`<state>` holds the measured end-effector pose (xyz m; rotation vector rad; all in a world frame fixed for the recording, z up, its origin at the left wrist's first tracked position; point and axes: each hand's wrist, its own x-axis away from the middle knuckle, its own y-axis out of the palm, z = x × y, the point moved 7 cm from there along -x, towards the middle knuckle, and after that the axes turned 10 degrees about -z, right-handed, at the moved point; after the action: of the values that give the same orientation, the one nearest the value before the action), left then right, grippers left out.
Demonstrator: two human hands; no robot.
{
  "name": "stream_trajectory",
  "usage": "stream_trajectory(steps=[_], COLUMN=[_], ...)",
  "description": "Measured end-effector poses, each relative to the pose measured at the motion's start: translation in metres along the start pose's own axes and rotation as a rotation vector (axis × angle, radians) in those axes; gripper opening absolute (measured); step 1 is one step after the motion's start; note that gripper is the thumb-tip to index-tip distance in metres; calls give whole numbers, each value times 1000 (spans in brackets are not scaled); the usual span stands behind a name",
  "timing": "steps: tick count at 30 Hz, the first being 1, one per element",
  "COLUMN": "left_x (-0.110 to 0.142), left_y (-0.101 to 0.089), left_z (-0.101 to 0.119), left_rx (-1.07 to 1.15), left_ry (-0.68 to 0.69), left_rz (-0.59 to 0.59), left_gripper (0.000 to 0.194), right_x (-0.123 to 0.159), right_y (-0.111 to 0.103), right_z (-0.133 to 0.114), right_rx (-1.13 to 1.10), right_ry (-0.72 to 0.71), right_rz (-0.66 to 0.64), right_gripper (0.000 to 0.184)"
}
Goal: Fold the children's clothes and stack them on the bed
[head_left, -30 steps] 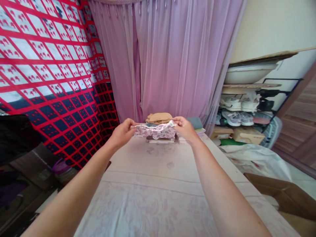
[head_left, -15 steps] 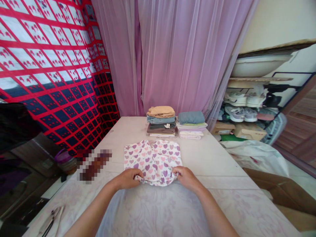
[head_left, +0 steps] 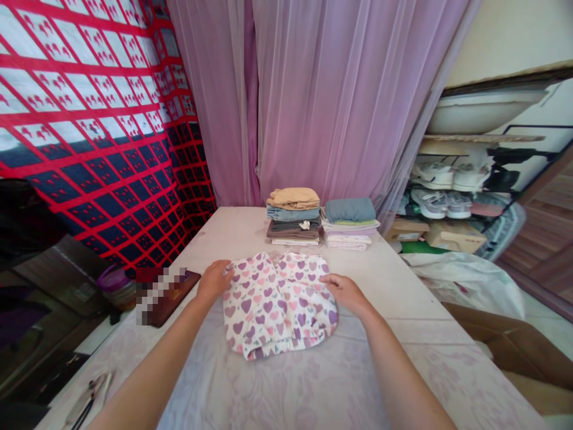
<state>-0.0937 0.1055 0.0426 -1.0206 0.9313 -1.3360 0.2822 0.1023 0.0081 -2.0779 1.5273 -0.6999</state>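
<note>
A pair of white shorts (head_left: 278, 301) printed with purple and pink hearts lies spread on the table, its gathered waistband toward me and its leg openings toward the stacks. My left hand (head_left: 216, 279) is at the far left corner of the shorts, fingers closed over the fabric edge. At the right side, my right hand (head_left: 345, 291) touches the edge of the other leg, with its fingers stretched out and the thumb apart.
Folded clothes form a stack (head_left: 293, 218) and a second stack (head_left: 350, 224) at the table's (head_left: 394, 346) far end. A dark brown object (head_left: 176, 295), partly pixelated, lies on the left. Scissors (head_left: 89, 397) sit near left. A shoe rack (head_left: 452, 191) and cardboard box (head_left: 514, 352) stand right.
Both hands have let go of the waistband and moved away from me, the left to the far corner and the right to the side edge. The shorts now lie flatter and closer to me.
</note>
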Motion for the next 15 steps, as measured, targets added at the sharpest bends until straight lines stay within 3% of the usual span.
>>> stream_trajectory(steps=[3, 6, 10, 15], left_x=[-15, -24, -27, -22], left_y=[5, 13, 16, 13], left_z=[-17, -27, -34, -36], left_rx=[-19, -32, -35, -64], left_ry=[-86, -153, -227, -239], left_rz=[-40, -92, -137, -142], left_gripper=[42, 38, 24, 25], right_x=[-19, -29, -38, -39], right_y=[-16, -21, -15, -8], right_z=[8, 15, 12, 9], right_rx=[215, 324, 364, 402], right_ry=[237, 417, 438, 440], right_rz=[169, 205, 170, 166], right_gripper=[37, 45, 43, 29])
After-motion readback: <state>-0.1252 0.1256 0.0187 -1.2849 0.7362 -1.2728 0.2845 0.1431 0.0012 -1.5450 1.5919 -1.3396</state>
